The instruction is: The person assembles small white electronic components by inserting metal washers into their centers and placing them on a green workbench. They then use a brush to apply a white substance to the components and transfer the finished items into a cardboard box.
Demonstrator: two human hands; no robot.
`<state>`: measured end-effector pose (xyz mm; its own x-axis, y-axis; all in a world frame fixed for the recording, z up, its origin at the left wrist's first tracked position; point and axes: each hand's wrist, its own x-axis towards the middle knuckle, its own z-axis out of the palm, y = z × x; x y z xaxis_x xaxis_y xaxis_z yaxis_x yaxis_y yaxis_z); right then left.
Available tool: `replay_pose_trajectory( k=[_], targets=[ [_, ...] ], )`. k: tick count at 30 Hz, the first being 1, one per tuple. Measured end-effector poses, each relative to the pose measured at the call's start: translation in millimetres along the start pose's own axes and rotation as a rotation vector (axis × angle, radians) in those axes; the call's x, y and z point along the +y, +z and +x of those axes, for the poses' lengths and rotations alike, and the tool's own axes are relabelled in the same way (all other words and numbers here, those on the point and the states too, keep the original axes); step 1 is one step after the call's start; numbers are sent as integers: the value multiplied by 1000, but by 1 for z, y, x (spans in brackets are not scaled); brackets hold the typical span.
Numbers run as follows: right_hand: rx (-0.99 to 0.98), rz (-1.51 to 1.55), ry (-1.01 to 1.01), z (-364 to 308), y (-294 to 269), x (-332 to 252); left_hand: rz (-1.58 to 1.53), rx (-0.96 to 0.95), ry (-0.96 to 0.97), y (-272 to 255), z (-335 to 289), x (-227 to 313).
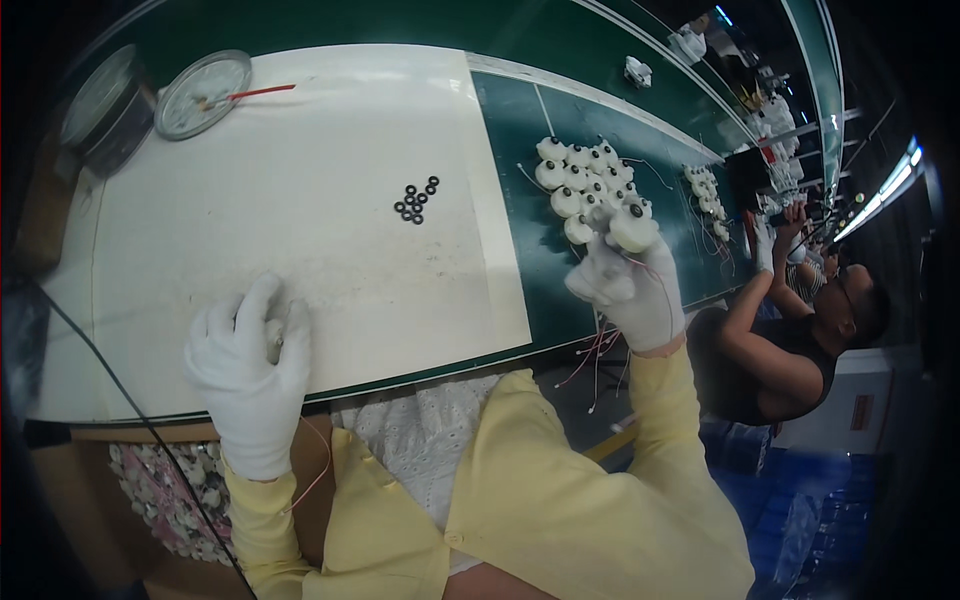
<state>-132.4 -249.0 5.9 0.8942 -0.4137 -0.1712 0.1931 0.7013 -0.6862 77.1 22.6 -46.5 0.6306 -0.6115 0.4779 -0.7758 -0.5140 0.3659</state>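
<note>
Grip, right [642, 298]: a white rounded piece [633, 232] is pinched between gloved fingers and thumb, its black knob turned up toward the viewer; no clear long axis is shown by so round a body.
Key relation: the held piece is kept just beside the near right edge of the cluster of white pieces [575, 178]; the right side is clearly nearer to it than the left.
Wires: thin red and pale strands [600, 345] are hung below the right glove, past the edge of the surface [512, 115].
Grip, left [245, 350]: the fingers are curled, the thumb opposite; a small greyish spot is seen between them, but whether anything is pinched cannot be told.
Black rings [416, 203]: a loose patch is spread between the two gloves, farther from the body than both; each ring is small, flat and open at the centre.
Cluster: smooth, matte, rounded bodies are packed close together, dark knobs mostly upward.
Sheet [300, 180]: pale, flat and slightly marked, it is laid over the green surface.
Dish [190, 127]: round and shallow, it is crossed by a red-handled brush [262, 92]; a clear-walled tub [105, 115] is set beside it.
Right side: a second group of white pieces [707, 198] is laid out nearer a co-worker [770, 350].
</note>
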Motion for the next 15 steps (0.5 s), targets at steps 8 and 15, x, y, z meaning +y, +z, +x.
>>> replay_pose_trajectory(
  k=[8, 15],
  targets=[
    [115, 10, -226, -67, -45, -70, 66, 25, 60, 3, -3, 0],
    [77, -67, -228, -47, -104, -137, 68, 21, 61, 6, -4, 0]
  ],
)
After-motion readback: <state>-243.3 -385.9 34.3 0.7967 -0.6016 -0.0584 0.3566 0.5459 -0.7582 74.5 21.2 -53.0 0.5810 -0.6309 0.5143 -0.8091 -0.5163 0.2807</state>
